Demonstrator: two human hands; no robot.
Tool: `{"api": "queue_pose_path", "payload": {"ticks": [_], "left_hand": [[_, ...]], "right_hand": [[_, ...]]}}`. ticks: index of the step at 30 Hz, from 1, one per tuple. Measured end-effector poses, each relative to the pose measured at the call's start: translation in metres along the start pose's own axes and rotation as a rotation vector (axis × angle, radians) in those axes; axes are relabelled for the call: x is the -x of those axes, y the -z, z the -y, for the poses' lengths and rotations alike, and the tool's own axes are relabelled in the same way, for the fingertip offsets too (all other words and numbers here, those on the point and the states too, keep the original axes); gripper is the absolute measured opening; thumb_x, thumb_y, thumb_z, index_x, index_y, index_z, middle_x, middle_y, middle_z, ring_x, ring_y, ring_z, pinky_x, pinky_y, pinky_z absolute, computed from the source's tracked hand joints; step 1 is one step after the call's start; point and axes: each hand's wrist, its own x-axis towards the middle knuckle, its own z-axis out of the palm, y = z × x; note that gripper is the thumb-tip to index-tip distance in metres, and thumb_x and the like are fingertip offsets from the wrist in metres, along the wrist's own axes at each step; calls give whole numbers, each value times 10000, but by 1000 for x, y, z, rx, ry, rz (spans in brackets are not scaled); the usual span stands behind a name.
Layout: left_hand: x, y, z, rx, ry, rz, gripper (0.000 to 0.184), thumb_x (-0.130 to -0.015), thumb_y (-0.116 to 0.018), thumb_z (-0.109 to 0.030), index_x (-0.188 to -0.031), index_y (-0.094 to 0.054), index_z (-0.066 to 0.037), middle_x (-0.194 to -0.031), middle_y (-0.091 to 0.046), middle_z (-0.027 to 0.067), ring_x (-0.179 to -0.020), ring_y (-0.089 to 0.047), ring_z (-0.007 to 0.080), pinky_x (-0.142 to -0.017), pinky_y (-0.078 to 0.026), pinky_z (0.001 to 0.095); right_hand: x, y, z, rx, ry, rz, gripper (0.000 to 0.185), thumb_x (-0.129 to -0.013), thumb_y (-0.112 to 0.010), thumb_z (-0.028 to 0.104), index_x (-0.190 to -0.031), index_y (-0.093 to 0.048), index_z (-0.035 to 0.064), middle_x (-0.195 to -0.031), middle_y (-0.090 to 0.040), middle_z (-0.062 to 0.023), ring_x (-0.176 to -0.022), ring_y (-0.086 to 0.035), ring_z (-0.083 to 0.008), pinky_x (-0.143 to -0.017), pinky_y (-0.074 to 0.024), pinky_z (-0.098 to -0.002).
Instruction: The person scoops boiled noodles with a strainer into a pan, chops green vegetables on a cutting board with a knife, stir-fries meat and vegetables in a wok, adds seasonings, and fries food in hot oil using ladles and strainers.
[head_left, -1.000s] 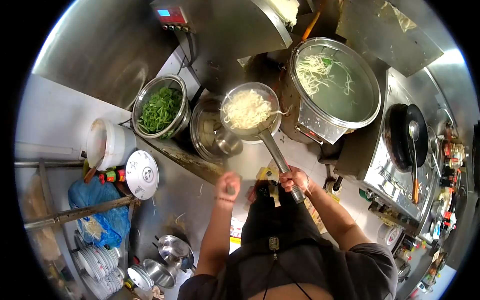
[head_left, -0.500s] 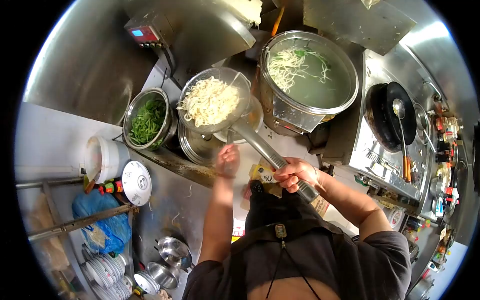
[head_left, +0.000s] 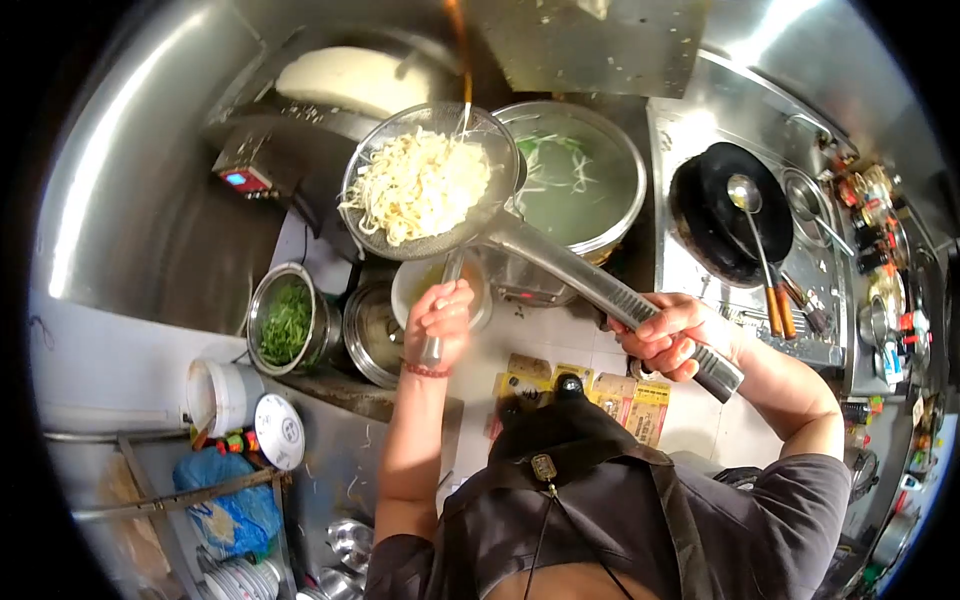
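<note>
My right hand (head_left: 668, 340) is wrapped round the thick metal handle of a large mesh strainer (head_left: 500, 205). Pale noodles (head_left: 420, 185) lie heaped in its basket, held up in front of the pot. Below the basket, my left hand (head_left: 440, 318) is closed round a metal handle (head_left: 453, 266) whose far end is hidden under the strainer. Just behind that fist stands a whitish bowl (head_left: 478, 300), partly covered. A big round pot (head_left: 625, 225) holds cloudy water, with some noodles and green leaves in it.
Leafy greens fill a metal bowl (head_left: 258, 345) at left, beside a round metal vessel (head_left: 358, 365). A black wok (head_left: 735, 165) with a ladle (head_left: 755, 215) sits on the steel stove at right. Flattened cardboard (head_left: 650, 405) lies on the floor. Lower left are a white tub (head_left: 205, 385) and blue bag (head_left: 235, 515).
My left hand has closed round the metal handle under the strainer. The strainer of noodles has risen nearer the camera, now overlapping the pot's left edge. The view has shifted too.
</note>
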Motion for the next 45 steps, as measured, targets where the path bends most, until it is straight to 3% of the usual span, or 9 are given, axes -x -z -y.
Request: {"api": "queue_pose_path", "payload": {"ticks": [7,13,17,24,30,36,38,41,45], "left_hand": [[-124,4,-27,-564,16,-343,188,-883,-450,-80,-702,-413,-46,-570,-386,-16,-427,-384,28,-379,-360,158],[-179,38,-43,-1786,-247,-913,165,-793,-536,-37,-868,-426,61,-633,-514,102,-413,-470,141,-348,-400,281],[-176,22,-41,-2301,-147,-1164,263,-788,-516,-15,-994,-387,87,-684,-566,171,-483,-569,196,-373,-455,309],[-160,18,-75,-2318,-181,-1145,236,-787,-530,-30,-956,-397,67,-682,-563,157,-459,-560,195,-360,-449,316],[-147,23,-118,-1706,-271,-822,144,-794,-516,5,-785,-376,-27,-575,-432,44,-395,-421,117,-326,-358,289],[-130,1,-124,-1445,-333,-700,155,-815,-528,-39,-735,-397,-66,-567,-430,26,-398,-408,108,-329,-330,275],[-123,0,-122,-1463,-346,-688,152,-820,-542,-57,-734,-418,-76,-566,-420,6,-404,-400,89,-341,-326,263],[-121,-4,-121,-1430,-369,-668,146,-824,-541,-61,-753,-414,-71,-574,-419,11,-403,-396,92,-338,-324,266],[-116,-8,-117,-1463,-361,-669,149,-823,-546,-64,-772,-406,-69,-579,-422,13,-405,-403,92,-342,-331,266]], "right_hand": [[11,57,21,-34,202,79,184,-856,-470,45,-1034,-443,6,-628,-360,23,-410,-339,-15,-311,-280,-172],[-28,111,16,-437,206,403,126,-886,-425,71,-991,-450,5,-682,-378,12,-456,-333,-25,-384,-314,-173],[-49,114,8,-667,191,576,147,-895,-407,78,-1001,-455,-10,-700,-400,0,-473,-365,-31,-394,-315,-177],[-66,109,8,-739,188,508,185,-894,-378,80,-1040,-411,-29,-698,-383,-8,-480,-384,-49,-431,-352,-214],[-54,77,12,-533,280,267,102,-879,-433,62,-962,-462,9,-694,-387,27,-490,-353,-18,-411,-319,-168],[-32,118,-10,-124,420,-18,227,-839,-443,-5,-1057,-390,32,-608,-410,-15,-398,-359,-61,-294,-302,-186],[-55,103,-23,68,505,-276,266,-840,-428,-13,-1091,-359,40,-606,-423,-32,-397,-359,-74,-298,-315,-203],[-62,117,3,-336,455,171,179,-854,-424,-5,-1030,-394,18,-658,-417,-18,-464,-378,-60,-354,-332,-195],[-59,106,-1,-386,440,40,128,-842,-470,12,-961,-421,14,-657,-393,6,-469,-355,-32,-373,-290,-167]]}}
